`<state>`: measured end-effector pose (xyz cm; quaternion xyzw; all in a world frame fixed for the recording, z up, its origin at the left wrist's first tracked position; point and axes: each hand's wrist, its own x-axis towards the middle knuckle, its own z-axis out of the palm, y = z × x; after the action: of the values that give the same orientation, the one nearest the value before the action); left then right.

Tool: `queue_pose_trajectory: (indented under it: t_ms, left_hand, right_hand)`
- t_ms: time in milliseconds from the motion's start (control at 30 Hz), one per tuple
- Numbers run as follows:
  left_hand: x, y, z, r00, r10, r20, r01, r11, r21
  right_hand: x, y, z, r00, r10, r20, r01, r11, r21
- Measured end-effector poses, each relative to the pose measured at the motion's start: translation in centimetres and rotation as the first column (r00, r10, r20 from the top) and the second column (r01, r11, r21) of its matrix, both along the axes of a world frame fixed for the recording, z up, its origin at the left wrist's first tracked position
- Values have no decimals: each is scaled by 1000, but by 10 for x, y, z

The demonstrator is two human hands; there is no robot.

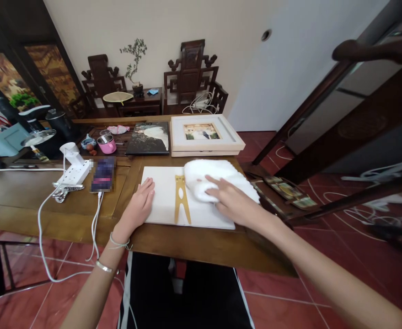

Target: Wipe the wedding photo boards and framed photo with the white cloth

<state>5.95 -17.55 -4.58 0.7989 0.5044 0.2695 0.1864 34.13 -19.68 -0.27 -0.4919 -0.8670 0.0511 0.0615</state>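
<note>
A flat white panel (pixel 161 208) lies on the wooden table, with a gold A-shaped stand piece (pixel 180 201) with a cut-out down its middle. My left hand (pixel 141 201) rests flat on the panel's left edge, fingers stretched out and holding nothing. On the right side, my right hand (pixel 226 196) grips a bunched white cloth (pixel 211 171) against the panel, the index finger pointing out over it. The cloth covers the upper right part of the panel and hangs past its right edge. Part of the right hand's grip is hidden in the folds.
Behind the panel stand a pale wooden picture frame (pixel 206 147) and a dark photo panel (pixel 149 138). Leftward are a pink cup (pixel 106 144), a phone (pixel 103 175) on a cable, and a white power strip (pixel 75 172). A dark wooden chair (pixel 345 105) stands at right.
</note>
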Motion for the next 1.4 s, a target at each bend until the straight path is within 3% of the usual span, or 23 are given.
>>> queue_pose_trajectory:
  t_ms: [100, 200, 267, 467, 533, 600, 700, 900, 1033, 1100, 1300, 1400]
  left_hand:
    - [0, 0, -1, 1000, 1, 4, -1, 1000, 2]
    - [0, 0, -1, 1000, 2, 6, -2, 1000, 23]
    - [-1, 0, -2, 1000, -7, -7, 8, 999, 38]
    - [-2, 0, -3, 998, -35, -55, 37, 999, 34]
    - [-2, 0, -3, 997, -36, -72, 38, 999, 20]
    - [-1, 0, -3, 996, -35, -86, 36, 999, 14]
    - [-1, 0, -2, 995, -32, -91, 33, 999, 13]
    - [-3, 0, -1, 994, -52, -100, 52, 999, -7]
    - [-3, 0, -2, 994, -49, -101, 49, 999, -5]
    - [-4, -1, -3, 994, -51, -101, 51, 999, 3]
    - [-6, -4, -4, 995, -44, -93, 47, 998, 29]
    - [-5, -4, -5, 995, -43, -92, 46, 998, 38]
  right_hand:
    - [0, 34, -6, 1000, -31, -2, 31, 999, 27]
    - [-1, 34, -9, 1000, 4, -11, -3, 998, 66]
    - [-1, 13, -10, 999, 44, -7, -43, 995, 90]
    - [-2, -87, -16, 983, 172, -58, -159, 971, 179]
    - [-1, -107, -14, 979, 193, -66, -180, 969, 169]
    - [1, -110, -11, 978, 199, -66, -188, 972, 143]
    - [5, -85, -11, 978, 186, -95, -171, 974, 148]
    - [-15, 3, -15, 998, 0, -56, 5, 996, 87]
    - [-44, 19, -11, 998, -52, -19, 53, 995, 86]
    - [-53, 4, -12, 999, -32, 10, 31, 994, 106]
    - [-52, -77, -18, 990, 138, -13, -134, 975, 175]
    - [-45, -94, -17, 979, 201, -41, -190, 964, 186]
